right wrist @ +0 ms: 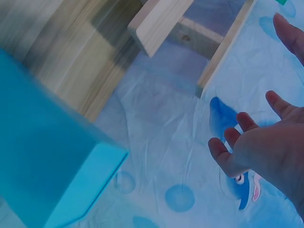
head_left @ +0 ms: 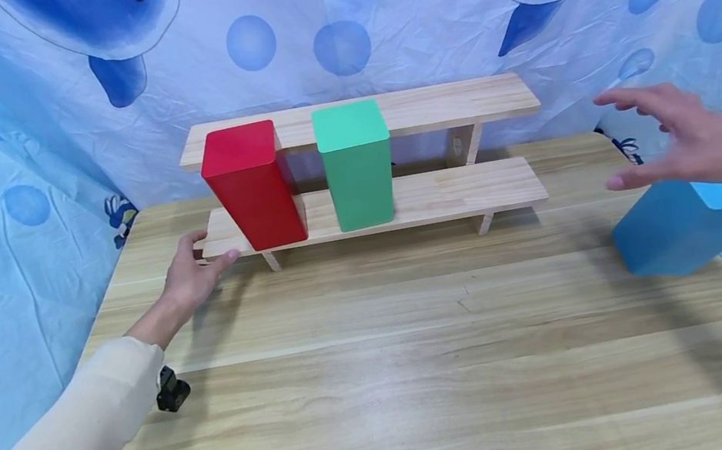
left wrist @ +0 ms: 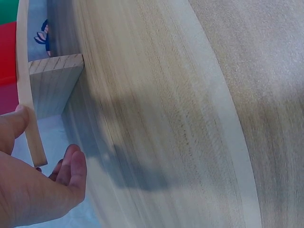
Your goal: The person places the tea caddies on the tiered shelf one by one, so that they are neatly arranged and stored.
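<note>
Two blocks on the rack, a third off it

The counter carries a two-tier wooden rack. On its lower board stand the red block and the green block, a gap between them; that much looks done. The blue block sits off the rack by the counter's right edge, so the work seems partway, this block being what is left. The right hand has its grip spread wide and empty above it. The left hand curves loosely around the lower board's left end; whether its grip truly holds the wood is unclear.
</note>
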